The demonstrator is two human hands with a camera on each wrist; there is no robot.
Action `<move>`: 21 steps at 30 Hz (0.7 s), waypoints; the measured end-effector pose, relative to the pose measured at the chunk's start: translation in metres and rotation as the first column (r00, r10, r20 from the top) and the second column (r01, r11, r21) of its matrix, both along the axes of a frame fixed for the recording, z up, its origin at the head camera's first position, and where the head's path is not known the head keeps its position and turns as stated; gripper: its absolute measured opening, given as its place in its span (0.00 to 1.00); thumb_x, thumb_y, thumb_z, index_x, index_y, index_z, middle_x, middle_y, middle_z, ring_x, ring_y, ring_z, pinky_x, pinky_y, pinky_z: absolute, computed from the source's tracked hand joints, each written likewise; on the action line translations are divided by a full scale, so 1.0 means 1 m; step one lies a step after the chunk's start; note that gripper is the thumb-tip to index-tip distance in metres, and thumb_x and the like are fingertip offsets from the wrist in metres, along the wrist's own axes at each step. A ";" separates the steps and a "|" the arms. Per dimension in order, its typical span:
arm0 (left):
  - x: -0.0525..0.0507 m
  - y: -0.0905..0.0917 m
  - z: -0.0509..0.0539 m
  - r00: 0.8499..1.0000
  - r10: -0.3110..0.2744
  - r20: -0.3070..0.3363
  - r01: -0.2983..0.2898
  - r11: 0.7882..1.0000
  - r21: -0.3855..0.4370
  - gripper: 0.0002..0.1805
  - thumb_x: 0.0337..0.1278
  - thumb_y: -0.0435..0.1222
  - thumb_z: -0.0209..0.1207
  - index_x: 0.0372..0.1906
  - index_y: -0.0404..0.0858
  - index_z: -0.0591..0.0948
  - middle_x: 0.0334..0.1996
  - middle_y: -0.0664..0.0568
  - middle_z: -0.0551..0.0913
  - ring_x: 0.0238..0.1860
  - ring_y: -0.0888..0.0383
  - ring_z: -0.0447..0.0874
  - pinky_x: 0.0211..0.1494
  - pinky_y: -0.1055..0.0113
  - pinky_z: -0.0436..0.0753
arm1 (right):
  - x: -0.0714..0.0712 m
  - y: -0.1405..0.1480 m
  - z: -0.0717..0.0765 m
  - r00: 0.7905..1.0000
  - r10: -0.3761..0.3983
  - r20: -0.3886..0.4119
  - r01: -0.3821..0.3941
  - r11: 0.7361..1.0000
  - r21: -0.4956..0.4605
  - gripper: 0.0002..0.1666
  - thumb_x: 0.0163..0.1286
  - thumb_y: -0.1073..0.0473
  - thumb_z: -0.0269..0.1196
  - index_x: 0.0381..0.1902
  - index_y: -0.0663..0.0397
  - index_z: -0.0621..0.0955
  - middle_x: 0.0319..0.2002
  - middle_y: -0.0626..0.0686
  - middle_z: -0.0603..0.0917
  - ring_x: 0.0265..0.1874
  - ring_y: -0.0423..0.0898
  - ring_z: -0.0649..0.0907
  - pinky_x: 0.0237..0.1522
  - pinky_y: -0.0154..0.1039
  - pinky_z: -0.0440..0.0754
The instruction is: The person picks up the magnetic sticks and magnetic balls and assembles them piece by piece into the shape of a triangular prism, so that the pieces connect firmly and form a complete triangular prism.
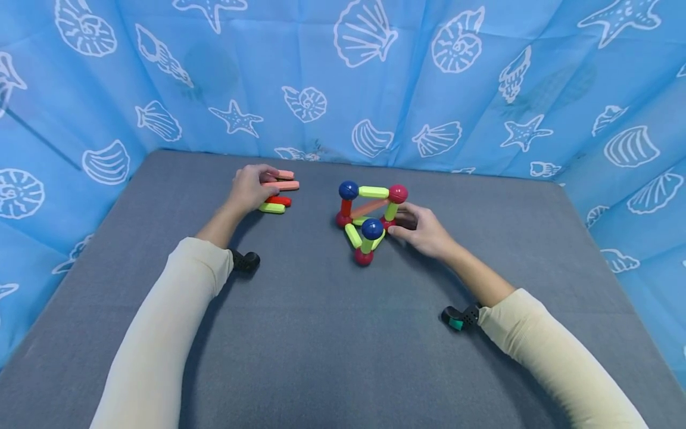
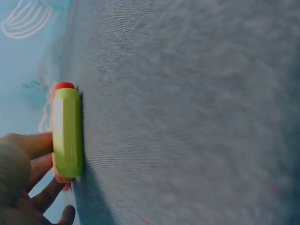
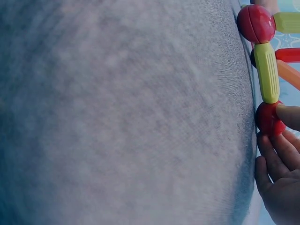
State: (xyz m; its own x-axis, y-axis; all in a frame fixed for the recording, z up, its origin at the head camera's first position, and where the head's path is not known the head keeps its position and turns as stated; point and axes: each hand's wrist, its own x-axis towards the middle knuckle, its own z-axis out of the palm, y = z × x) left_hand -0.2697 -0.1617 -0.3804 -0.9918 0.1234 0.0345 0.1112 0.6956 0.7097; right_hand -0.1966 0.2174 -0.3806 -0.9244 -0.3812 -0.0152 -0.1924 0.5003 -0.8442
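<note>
A frame of rods and balls stands mid-table, with a blue ball (image 1: 372, 229) on an upright green rod at its front corner and an orange rod (image 1: 368, 208) slanting across the back. My right hand (image 1: 426, 231) holds the red ball (image 3: 270, 118) at the frame's lower right corner between thumb and fingers. At the left, my left hand (image 1: 250, 189) has its thumb and fingers at an orange rod (image 1: 284, 186) in a row of loose rods; whether it grips one is unclear. Nearest the front of that row lies a green rod (image 2: 68, 133), beside a red rod (image 1: 281, 201).
Grey cloth (image 1: 321, 345) covers the table. A blue curtain (image 1: 321, 71) with white shell prints hangs along the back and sides. Black wrist cameras (image 1: 245, 261) sit below both hands, just above the cloth.
</note>
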 end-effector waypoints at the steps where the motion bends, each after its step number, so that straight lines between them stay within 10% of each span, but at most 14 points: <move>1: 0.000 0.000 0.001 1.000 -0.009 0.000 0.009 1.000 -0.015 0.21 0.65 0.34 0.63 0.61 0.35 0.78 0.53 0.40 0.83 0.59 0.44 0.73 0.64 0.46 0.67 | 0.000 0.000 0.000 1.000 0.002 -0.001 -0.002 1.000 -0.001 0.27 0.69 0.66 0.64 0.64 0.70 0.72 0.58 0.67 0.80 0.61 0.60 0.78 0.63 0.55 0.72; 7: 0.007 0.004 0.007 0.996 -0.069 -0.055 0.068 0.998 -0.017 0.19 0.63 0.38 0.65 0.59 0.42 0.83 0.51 0.45 0.86 0.61 0.47 0.73 0.69 0.40 0.55 | 0.001 -0.002 0.001 1.000 0.001 0.003 0.000 1.000 -0.003 0.27 0.70 0.66 0.64 0.64 0.70 0.71 0.58 0.67 0.80 0.61 0.60 0.78 0.64 0.55 0.72; 10: 0.019 0.007 0.010 0.993 -0.091 -0.081 0.098 0.992 0.078 0.20 0.62 0.36 0.66 0.58 0.40 0.83 0.48 0.45 0.87 0.57 0.49 0.77 0.65 0.46 0.65 | 0.001 -0.002 0.002 1.000 0.001 0.003 -0.001 1.000 -0.004 0.27 0.70 0.66 0.64 0.64 0.70 0.72 0.58 0.67 0.80 0.61 0.59 0.78 0.64 0.55 0.72; 15: 0.046 0.017 0.011 0.975 -0.222 -0.004 0.217 0.946 0.239 0.25 0.62 0.33 0.65 0.63 0.33 0.76 0.46 0.41 0.86 0.46 0.49 0.85 0.43 0.60 0.82 | 0.000 -0.001 0.001 1.000 -0.005 0.014 0.005 1.000 -0.005 0.27 0.69 0.67 0.64 0.64 0.69 0.72 0.58 0.66 0.80 0.61 0.59 0.78 0.64 0.54 0.72; 21: 0.070 0.038 0.013 0.948 -0.318 0.030 0.285 0.885 0.368 0.25 0.62 0.33 0.66 0.62 0.32 0.75 0.43 0.44 0.87 0.38 0.47 0.87 0.40 0.58 0.83 | 0.000 -0.001 0.001 1.000 -0.008 0.022 0.008 1.000 0.000 0.28 0.70 0.66 0.64 0.65 0.69 0.71 0.58 0.67 0.80 0.61 0.59 0.78 0.64 0.55 0.72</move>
